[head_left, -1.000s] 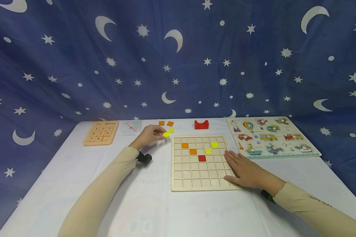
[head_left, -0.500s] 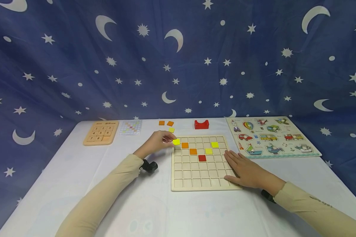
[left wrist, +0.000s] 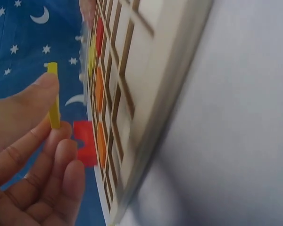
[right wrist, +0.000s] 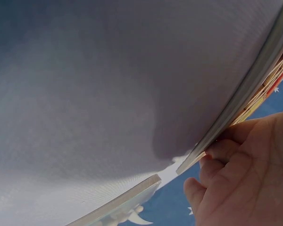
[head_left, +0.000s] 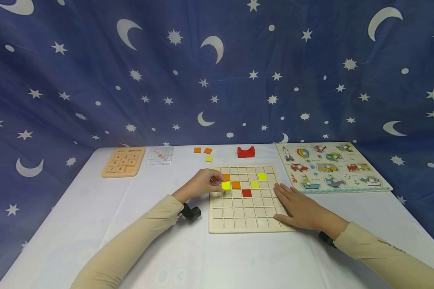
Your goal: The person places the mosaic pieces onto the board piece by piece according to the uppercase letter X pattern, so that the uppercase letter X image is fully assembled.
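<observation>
My left hand [head_left: 205, 183] pinches a yellow square tile [left wrist: 54, 96] between thumb and fingertips, above the left side of a wooden grid board [head_left: 238, 222]. In the left wrist view the tile is seen edge-on, raised off the board. My right hand [head_left: 301, 206] rests flat on the board's right edge, fingers straight. Set in the grid are two orange tiles, one of them an orange tile [head_left: 236, 185] beside the held one, a red tile [head_left: 246, 193], and two yellow tiles, the nearer yellow tile [head_left: 254, 184] diagonal to the red.
Behind the board lie a loose yellow tile [head_left: 209, 159], two orange tiles [head_left: 197, 150] and a red notched block [head_left: 246, 152]. A pattern card [head_left: 159, 155] and a wooden number puzzle [head_left: 123, 162] are at the back left. A picture puzzle board [head_left: 332, 168] lies at right.
My left hand has carried the yellow tile from beside the loose tiles, rightward and nearer, to over the board's left columns. The right hand has stayed in place.
</observation>
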### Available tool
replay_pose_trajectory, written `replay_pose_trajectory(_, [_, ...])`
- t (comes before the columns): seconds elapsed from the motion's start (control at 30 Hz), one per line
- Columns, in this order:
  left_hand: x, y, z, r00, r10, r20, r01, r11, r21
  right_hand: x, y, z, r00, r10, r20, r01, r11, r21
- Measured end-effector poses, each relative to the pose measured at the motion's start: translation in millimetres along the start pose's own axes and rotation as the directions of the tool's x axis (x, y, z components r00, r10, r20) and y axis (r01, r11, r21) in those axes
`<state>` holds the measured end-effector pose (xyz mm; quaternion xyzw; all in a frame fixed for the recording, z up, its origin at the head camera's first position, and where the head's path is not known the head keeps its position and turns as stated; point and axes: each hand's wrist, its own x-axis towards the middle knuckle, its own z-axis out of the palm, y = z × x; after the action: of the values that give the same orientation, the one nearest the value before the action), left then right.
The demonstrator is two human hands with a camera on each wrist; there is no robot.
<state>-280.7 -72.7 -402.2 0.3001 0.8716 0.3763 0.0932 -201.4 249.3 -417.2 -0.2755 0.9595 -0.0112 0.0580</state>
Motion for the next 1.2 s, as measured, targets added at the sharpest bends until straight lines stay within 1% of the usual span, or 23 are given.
replay_pose_trajectory(0.37, [4.5, 9.0, 18.2, 0.994, -0.017, 0.106, 0.018, 1.000, -0.011, -0.1, 0.7, 0.1, 1.000, 0.007, 0.008, -0.007, 1.000, 0.000])
replay_pose_trajectory(0.5, [6.9, 12.7, 22.6, 0.992, -0.005, 0.127, 0.004, 1.000, 0.008, -0.2, 1.0, -0.8, 1.000, 0.004, 0.006, -0.004, 1.000, 0.002])
replay_pose_trajectory(0.63, [8.5, 16.6, 25.3, 0.990, 0.003, 0.141, -0.006, 1.000, 0.021, -0.3, 0.9, -1.8, 1.000, 0.001, 0.006, -0.001, 1.000, 0.011])
replay_pose_trajectory(0.77, [9.2, 19.6, 27.2, 0.988, -0.010, 0.155, 0.004, 0.999, 0.033, -0.1, 1.0, -1.8, 1.000, 0.002, 0.010, -0.002, 1.000, 0.010])
replay_pose_trajectory(0.9, [10.1, 20.9, 28.8, 0.987, -0.007, 0.159, -0.002, 0.998, 0.059, 0.3, 1.3, -1.5, 1.000, 0.001, 0.010, -0.002, 1.000, 0.006])
replay_pose_trajectory(1.1, [11.1, 21.3, 30.3, 0.987, 0.015, 0.162, -0.035, 0.992, 0.118, 0.6, 2.1, -0.6, 1.000, -0.003, 0.008, 0.003, 1.000, 0.002])
replay_pose_trajectory(1.2, [11.1, 22.0, 30.2, 0.986, 0.025, 0.165, -0.047, 0.990, 0.130, 0.5, 2.3, -0.5, 1.000, -0.004, 0.007, 0.004, 1.000, 0.005])
